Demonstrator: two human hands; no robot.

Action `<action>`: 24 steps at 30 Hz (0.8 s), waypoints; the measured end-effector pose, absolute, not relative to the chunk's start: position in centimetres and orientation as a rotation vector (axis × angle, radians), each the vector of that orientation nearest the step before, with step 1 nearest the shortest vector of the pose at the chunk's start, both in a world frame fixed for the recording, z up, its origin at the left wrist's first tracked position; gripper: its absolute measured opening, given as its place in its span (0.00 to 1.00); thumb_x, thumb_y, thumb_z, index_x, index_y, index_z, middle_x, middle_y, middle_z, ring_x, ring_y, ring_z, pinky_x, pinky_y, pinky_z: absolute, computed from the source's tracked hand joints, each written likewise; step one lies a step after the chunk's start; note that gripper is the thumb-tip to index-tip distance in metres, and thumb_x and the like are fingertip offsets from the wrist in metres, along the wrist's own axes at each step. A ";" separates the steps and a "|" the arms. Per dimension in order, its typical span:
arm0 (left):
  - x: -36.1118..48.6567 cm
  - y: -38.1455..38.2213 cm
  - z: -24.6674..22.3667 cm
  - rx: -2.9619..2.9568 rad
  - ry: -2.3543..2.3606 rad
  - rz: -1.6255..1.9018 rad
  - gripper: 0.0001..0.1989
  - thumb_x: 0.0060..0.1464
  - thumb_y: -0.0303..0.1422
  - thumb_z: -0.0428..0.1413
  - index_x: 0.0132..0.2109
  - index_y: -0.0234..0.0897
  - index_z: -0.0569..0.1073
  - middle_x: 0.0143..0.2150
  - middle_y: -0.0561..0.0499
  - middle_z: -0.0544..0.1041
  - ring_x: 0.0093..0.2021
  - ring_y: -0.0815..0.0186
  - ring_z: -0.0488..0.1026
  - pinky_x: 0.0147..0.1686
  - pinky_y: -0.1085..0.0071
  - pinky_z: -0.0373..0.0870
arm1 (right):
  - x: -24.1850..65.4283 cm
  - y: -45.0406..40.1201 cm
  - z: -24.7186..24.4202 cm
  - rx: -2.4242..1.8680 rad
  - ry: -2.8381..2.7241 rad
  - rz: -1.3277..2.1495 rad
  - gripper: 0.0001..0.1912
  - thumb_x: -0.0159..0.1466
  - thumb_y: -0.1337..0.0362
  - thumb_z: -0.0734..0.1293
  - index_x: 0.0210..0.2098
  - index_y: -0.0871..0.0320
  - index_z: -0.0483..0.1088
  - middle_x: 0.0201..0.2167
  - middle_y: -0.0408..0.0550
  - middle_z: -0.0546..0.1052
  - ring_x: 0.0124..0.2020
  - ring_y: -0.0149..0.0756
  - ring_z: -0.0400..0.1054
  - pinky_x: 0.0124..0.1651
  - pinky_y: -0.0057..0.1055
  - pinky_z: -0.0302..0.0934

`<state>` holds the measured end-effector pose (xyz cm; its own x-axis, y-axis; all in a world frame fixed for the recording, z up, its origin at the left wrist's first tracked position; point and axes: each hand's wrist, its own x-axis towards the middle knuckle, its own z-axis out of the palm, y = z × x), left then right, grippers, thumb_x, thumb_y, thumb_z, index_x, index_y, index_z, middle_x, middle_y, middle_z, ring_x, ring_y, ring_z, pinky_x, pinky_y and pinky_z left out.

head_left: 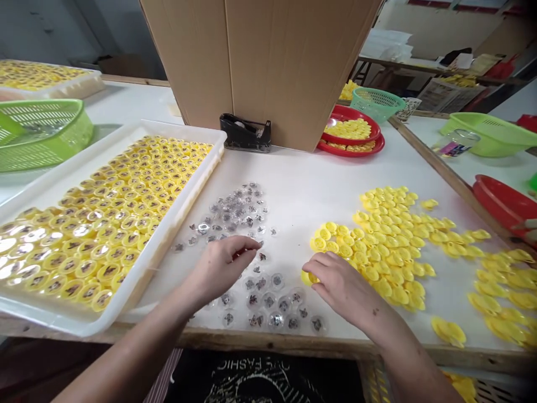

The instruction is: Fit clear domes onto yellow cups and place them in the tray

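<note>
The person is wearing a black garment [268, 387] across the front of the body, and its surface is carrying pale capital lettering [240, 365], partly reading "FASHI". Below the letters, a large rounded graphic [262, 386] is curving across the fabric, with short pale-gold strokes fanning out around it. The lower part of the print is running out of view. At the left edge of the black cloth, a dark purplish fabric [161, 380] is showing thin, pale stripes. Both forearms are showing bare, and the left hand [222, 267] and right hand [339, 282] are also showing bare.
</note>
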<state>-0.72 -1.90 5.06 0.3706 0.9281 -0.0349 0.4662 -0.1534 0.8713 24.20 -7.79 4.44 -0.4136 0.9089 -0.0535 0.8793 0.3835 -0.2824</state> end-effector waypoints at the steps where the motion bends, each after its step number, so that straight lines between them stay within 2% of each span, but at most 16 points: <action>1: -0.2 -1.9 4.3 1.612 1.191 0.642 0.09 0.54 0.34 0.54 0.38 0.37 0.77 0.34 0.47 0.78 0.29 0.65 0.74 0.26 0.73 0.68 | 23.5 -7.6 4.9 -1.563 -2.483 0.436 0.14 0.57 0.79 0.62 0.39 0.58 0.68 0.36 0.48 0.72 0.40 0.39 0.64 0.42 0.37 0.61; 5: 0.5 -2.0 2.0 0.927 0.842 0.492 0.17 0.58 0.42 0.51 0.42 0.31 0.74 0.33 0.42 0.77 0.25 0.65 0.75 0.21 0.75 0.70 | 19.4 -6.0 6.7 -1.263 -2.361 0.511 0.14 0.59 0.76 0.63 0.44 0.59 0.65 0.38 0.47 0.73 0.41 0.36 0.65 0.44 0.34 0.62; 8: -0.7 -1.6 1.3 0.644 0.647 0.582 0.15 0.59 0.39 0.51 0.39 0.29 0.74 0.26 0.45 0.75 0.23 0.66 0.75 0.19 0.79 0.69 | 16.5 -4.1 7.1 -1.081 -2.273 0.544 0.11 0.59 0.73 0.65 0.42 0.60 0.66 0.37 0.47 0.73 0.40 0.35 0.66 0.44 0.32 0.63; 11: -2.9 -0.9 1.6 0.562 0.614 0.797 0.12 0.60 0.33 0.50 0.42 0.28 0.74 0.32 0.42 0.77 0.27 0.66 0.76 0.24 0.79 0.73 | 15.4 -2.5 6.3 -1.037 -2.090 0.573 0.07 0.60 0.69 0.66 0.39 0.60 0.67 0.38 0.49 0.71 0.38 0.33 0.66 0.40 0.30 0.63; 13: -4.4 -0.3 2.0 0.522 0.665 0.928 0.13 0.61 0.29 0.47 0.45 0.26 0.73 0.39 0.38 0.78 0.33 0.63 0.78 0.31 0.77 0.76 | 15.3 -1.8 5.3 -1.109 -2.069 0.590 0.02 0.61 0.69 0.65 0.35 0.60 0.69 0.35 0.47 0.70 0.34 0.30 0.66 0.36 0.29 0.63; 15: -5.5 0.2 2.3 0.454 0.731 1.052 0.14 0.62 0.27 0.45 0.47 0.25 0.72 0.42 0.35 0.77 0.38 0.60 0.78 0.36 0.76 0.77 | 15.3 -1.6 4.0 -1.199 -2.199 0.619 0.06 0.63 0.73 0.62 0.32 0.59 0.70 0.31 0.45 0.69 0.30 0.29 0.64 0.32 0.28 0.60; 19: -6.4 0.9 2.3 0.324 0.795 1.209 0.15 0.63 0.27 0.42 0.45 0.25 0.72 0.41 0.36 0.78 0.41 0.58 0.77 0.37 0.75 0.77 | 14.7 -1.7 2.1 -1.233 -2.564 0.560 0.11 0.62 0.76 0.60 0.31 0.59 0.72 0.29 0.45 0.66 0.29 0.30 0.61 0.30 0.28 0.56; 24: -6.4 0.7 2.1 0.279 0.818 1.202 0.15 0.63 0.29 0.42 0.46 0.25 0.70 0.40 0.36 0.78 0.39 0.60 0.78 0.35 0.76 0.77 | 14.0 -1.7 1.5 -1.217 -2.705 0.462 0.08 0.59 0.76 0.63 0.30 0.60 0.70 0.31 0.48 0.66 0.34 0.34 0.62 0.34 0.30 0.57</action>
<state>-6.37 0.70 2.09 0.1222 0.9034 -0.4111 -0.7138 0.3678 0.5961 14.04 -1.75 1.48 -0.6633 0.7484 0.0012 0.7056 0.6259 -0.3323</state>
